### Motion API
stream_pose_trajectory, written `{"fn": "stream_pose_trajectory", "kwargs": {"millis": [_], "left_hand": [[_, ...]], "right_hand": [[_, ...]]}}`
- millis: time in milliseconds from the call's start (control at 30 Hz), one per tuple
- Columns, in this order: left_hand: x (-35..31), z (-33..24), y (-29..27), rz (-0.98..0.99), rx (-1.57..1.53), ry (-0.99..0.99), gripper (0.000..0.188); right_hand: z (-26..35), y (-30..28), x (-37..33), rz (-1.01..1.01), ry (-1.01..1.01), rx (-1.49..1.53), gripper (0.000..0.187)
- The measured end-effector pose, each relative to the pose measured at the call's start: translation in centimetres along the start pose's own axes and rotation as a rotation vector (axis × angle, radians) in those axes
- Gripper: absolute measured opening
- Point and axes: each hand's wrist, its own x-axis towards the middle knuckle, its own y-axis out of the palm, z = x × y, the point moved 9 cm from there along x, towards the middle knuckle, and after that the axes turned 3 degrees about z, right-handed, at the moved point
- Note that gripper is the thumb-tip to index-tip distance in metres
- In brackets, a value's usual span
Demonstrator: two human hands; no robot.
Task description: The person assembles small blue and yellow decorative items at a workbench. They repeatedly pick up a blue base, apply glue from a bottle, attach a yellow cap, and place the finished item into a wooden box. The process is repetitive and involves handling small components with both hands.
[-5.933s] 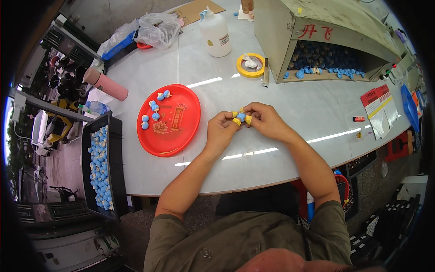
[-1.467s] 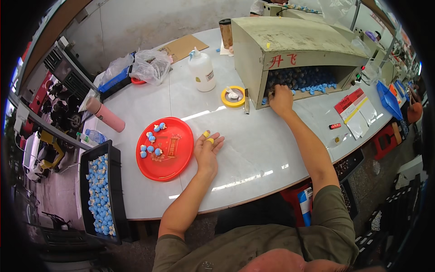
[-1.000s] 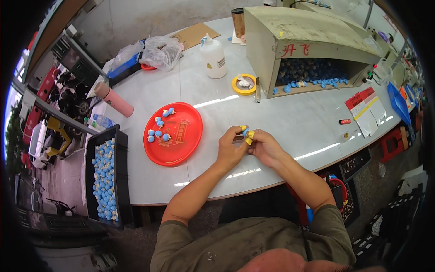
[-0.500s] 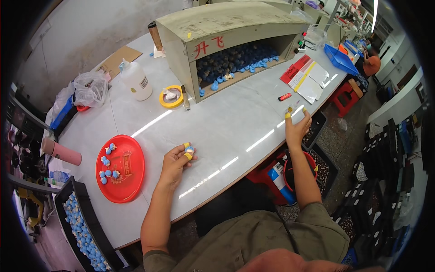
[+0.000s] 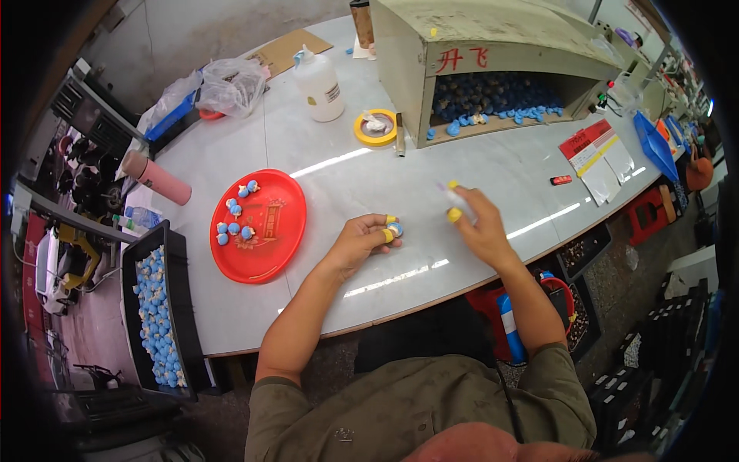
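My left hand (image 5: 360,248), with yellow tape on thumb and forefinger, pinches a small round blue-and-white figure (image 5: 396,229) just above the table. To its right, my right hand (image 5: 486,232) is raised over the tabletop, its thumb and forefinger also taped yellow. A slender pale thing (image 5: 453,195) is between those fingertips, too smeared by motion to name. Left of my hands lies a red plate (image 5: 286,212), bearing several small blue figures (image 5: 234,206) near its left side.
A black crate (image 5: 183,308) of blue figures stands at the left, near a pink flask (image 5: 158,179). Farther back are a white bottle (image 5: 318,88), yellow tape roll (image 5: 375,142) and open-fronted box (image 5: 427,100) with blue pieces. A red lighter-like object (image 5: 561,180) lies right.
The whole view has shifted, so the table things appear farther right. My right hand has come left, closer to my left hand, with the slender pale thing in its fingers. My left hand still pinches the figure.
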Motion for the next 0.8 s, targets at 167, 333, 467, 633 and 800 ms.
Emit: {"fn": "stream_pose_trajectory", "kwargs": {"millis": [167,333,467,633,800], "left_hand": [[0.1,0.1,0.3,0.027,-0.061,0.026,0.029],[0.1,0.2,0.6,0.044,-0.015,0.017,0.029],[0.1,0.4,0.9,0.077,-0.002,0.009,0.032],[0.4,1.0,0.7,0.098,0.011,0.007,0.032],[0.3,0.9,0.8,0.105,0.005,0.016,0.031]], "right_hand": [[1.6,5.6,-0.9,0.232,0.107,0.226,0.041],[1.9,5.1,-1.6,0.045,-0.054,0.351,0.026],[2.8,4.7,-2.3,-0.044,-0.213,0.255,0.023],[3.3,5.1,-2.4,-0.023,-0.276,0.203,0.021],[3.6,5.3,-2.2,-0.008,-0.274,0.192,0.019]]}}
